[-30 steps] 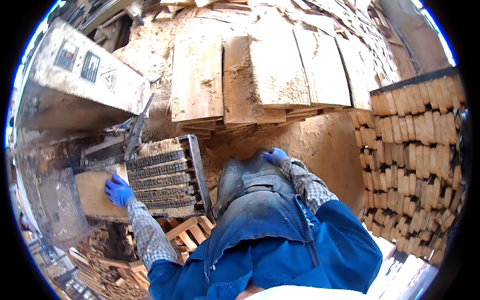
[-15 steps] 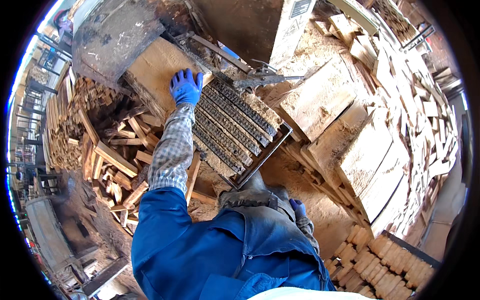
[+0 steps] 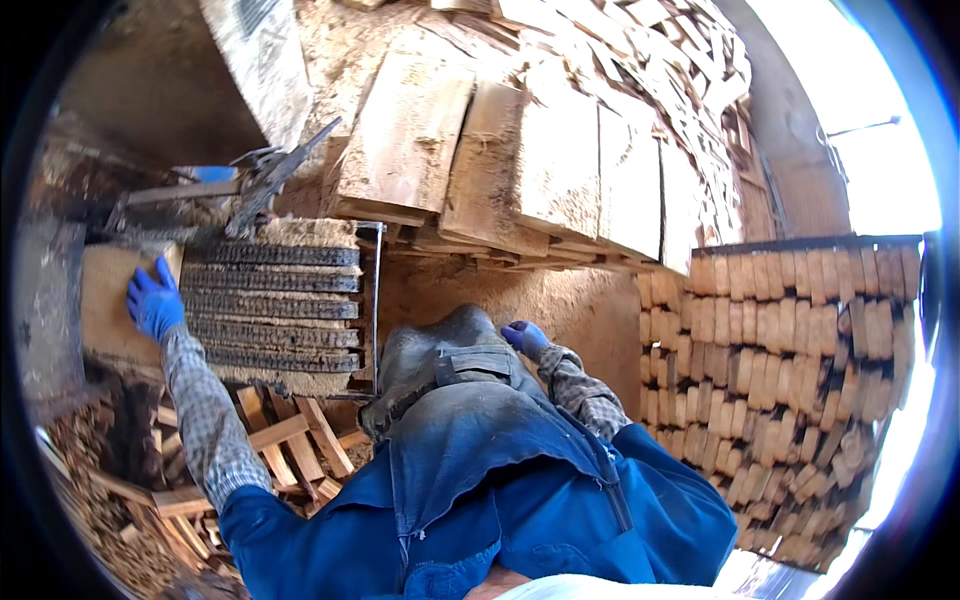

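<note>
My left hand, in a blue glove, lies with spread fingers on a flat wooden board at the left. That board sits at the far end of a feed bed made of dark toothed chain strips with sawdust packed between them. My right hand, gloved the same way, hangs beside the worn apron. Its fingers look loosely bent and apart, and nothing shows in them. A metal bar runs along the bed's near end, close to my body.
Wide planks dusted with sawdust lie stacked ahead. To the right stands a tall rack of short cut wood blocks. Loose offcuts are heaped at the lower left. A metal lever assembly rises behind the feed bed.
The view has swung to the right, bringing the block stack and right hand further into sight. My left hand stays on the board, its arm stretched out to the left.
</note>
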`<state>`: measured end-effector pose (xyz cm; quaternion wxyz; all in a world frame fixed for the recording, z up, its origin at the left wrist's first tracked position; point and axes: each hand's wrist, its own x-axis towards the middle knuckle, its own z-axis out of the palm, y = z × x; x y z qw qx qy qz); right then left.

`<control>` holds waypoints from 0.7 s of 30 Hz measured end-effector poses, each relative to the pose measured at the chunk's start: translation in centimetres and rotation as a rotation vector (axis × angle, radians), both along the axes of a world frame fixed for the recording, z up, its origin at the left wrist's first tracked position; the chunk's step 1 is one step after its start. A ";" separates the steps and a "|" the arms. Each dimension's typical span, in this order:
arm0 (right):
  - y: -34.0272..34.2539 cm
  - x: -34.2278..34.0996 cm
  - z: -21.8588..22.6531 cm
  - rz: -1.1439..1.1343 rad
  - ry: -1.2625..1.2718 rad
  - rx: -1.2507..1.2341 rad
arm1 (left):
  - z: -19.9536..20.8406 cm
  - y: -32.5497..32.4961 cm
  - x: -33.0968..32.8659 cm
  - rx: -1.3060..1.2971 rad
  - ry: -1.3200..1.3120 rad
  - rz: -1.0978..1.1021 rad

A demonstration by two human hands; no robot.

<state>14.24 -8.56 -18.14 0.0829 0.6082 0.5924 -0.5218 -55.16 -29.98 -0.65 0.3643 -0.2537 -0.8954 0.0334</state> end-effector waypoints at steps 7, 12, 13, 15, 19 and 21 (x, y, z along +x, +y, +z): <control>2.8 6.3 0.7 -0.175 -0.199 0.485 | -0.6 -0.9 -2.8 -0.026 -0.075 0.066; 12.7 2.1 7.1 0.010 -0.156 0.890 | -0.5 3.3 0.1 0.393 -0.820 -0.238; 14.9 0.6 7.8 0.085 -0.102 0.978 | -0.8 5.6 3.0 0.731 -1.161 -0.516; 19.1 -1.4 8.8 0.281 -0.115 1.087 | 4.2 15.9 19.9 0.878 -1.499 -0.446; 29.3 -5.4 5.4 0.642 0.009 1.165 | -1.5 23.2 37.5 0.436 -1.849 -0.781; 36.4 -6.7 4.4 0.702 0.044 1.140 | -8.9 23.3 45.0 0.806 -2.177 -0.500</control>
